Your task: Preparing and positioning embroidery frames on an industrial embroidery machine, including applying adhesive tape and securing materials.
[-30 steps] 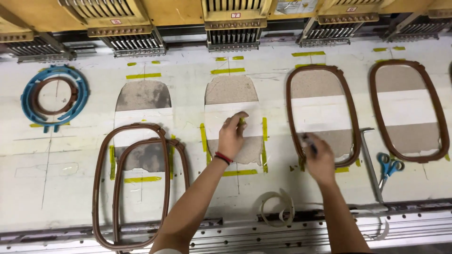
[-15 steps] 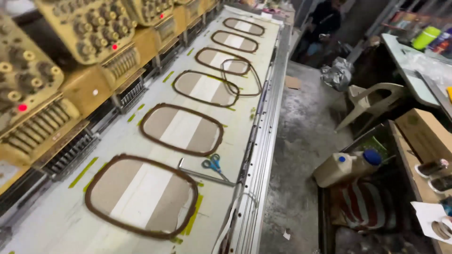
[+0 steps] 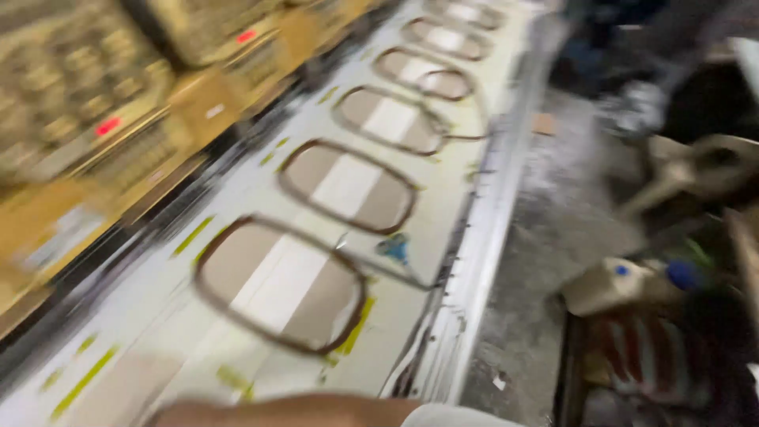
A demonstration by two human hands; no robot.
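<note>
Only a blurred forearm point(image 3: 285, 411) shows along the bottom edge; neither hand is in view, so whether either grip is open or closed on anything cannot be told. Nearest to the arm, an oval brown embroidery hoop point(image 3: 278, 283) lies flat on the long pale surface point(image 3: 150, 316), with light fabric stretched inside it. Just beyond it, blue-handled scissors point(image 3: 393, 247) lie near the surface's right edge, and more hoops point(image 3: 348, 187) run in a row away from the camera. Yellow embroidery heads point(image 3: 118, 103) line the left side. On the floor point(image 3: 545, 237) to the right stands a pale jug point(image 3: 609, 286).
</note>
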